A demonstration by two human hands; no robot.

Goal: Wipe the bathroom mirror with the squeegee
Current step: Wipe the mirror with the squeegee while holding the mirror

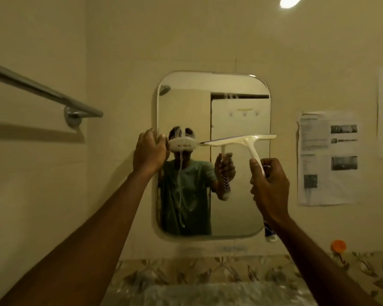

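Observation:
A rounded rectangular mirror (237, 206) hangs on the cream wall in the middle of the view. White foamy streaks run down its left half. My right hand (269, 191) grips the handle of a white squeegee (248, 142), whose blade lies level against the glass at mid height, reaching the right edge. The handle's lower end, striped blue, sticks out below my wrist. My left hand (149, 151) rests on the mirror's left edge, fingers curled around it. The reflection shows a person in a green shirt.
A chrome towel bar (42, 89) juts from the left wall. Printed paper sheets (327, 157) are stuck to the wall right of the mirror. An orange cap (338, 245) sits low right above a leaf-patterned tile band (208, 272).

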